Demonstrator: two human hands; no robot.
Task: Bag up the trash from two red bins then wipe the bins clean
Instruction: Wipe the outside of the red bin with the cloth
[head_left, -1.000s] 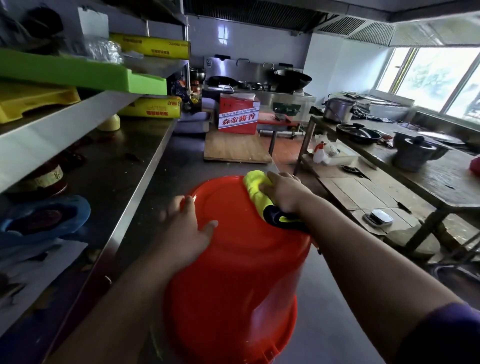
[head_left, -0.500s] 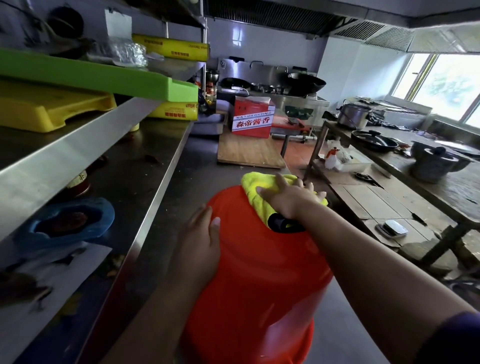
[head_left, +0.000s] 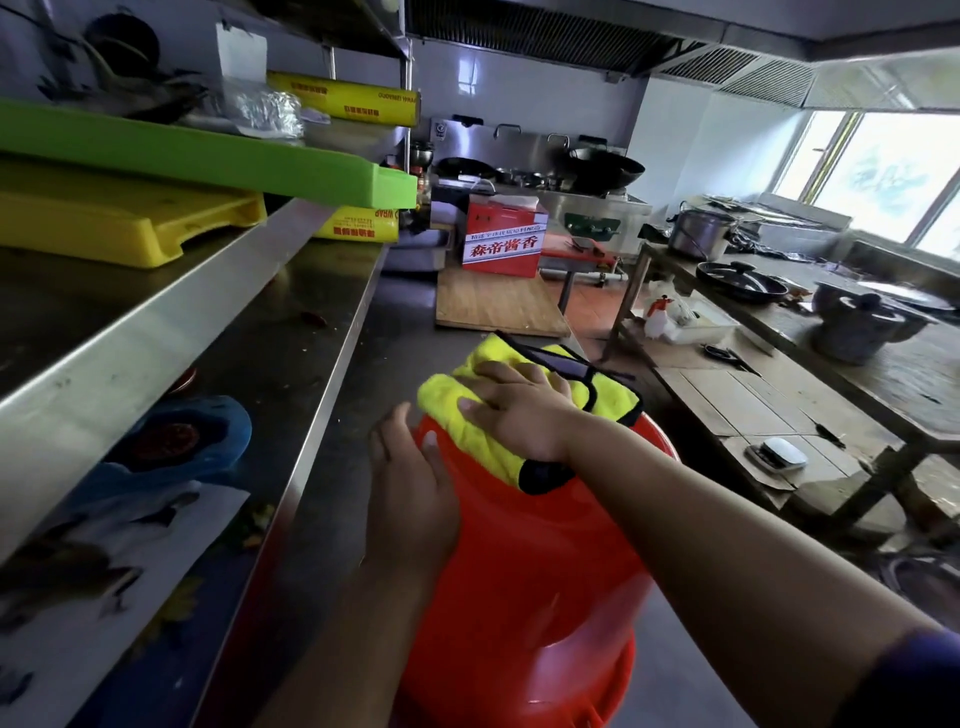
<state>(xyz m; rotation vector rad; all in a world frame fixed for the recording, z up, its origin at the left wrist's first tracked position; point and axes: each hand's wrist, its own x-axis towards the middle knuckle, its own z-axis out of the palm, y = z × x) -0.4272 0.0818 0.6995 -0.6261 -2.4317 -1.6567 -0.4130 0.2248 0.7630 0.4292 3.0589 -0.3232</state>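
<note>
A red bin (head_left: 535, 566) stands upside down on the steel counter (head_left: 384, 332) in front of me. My left hand (head_left: 410, 488) lies flat against its left side and steadies it. On the bin's upturned base, my right hand (head_left: 519, 410) presses a yellow cloth with dark edging (head_left: 602, 387), fingers spread over it. The cloth hangs partly over the far rim of the base. Only this one red bin shows.
Steel shelves on the left carry a green board (head_left: 208, 161), a yellow board (head_left: 119, 223) and a blue bowl (head_left: 182, 441). A wooden cutting board (head_left: 493, 304) and red box (head_left: 504, 236) lie further along. A wooden table with pots (head_left: 852, 332) stands right.
My right hand has slid the yellow cloth leftward and farther across the bin's base. My left hand has shifted slightly along the bin's left side. The view has tipped closer.
</note>
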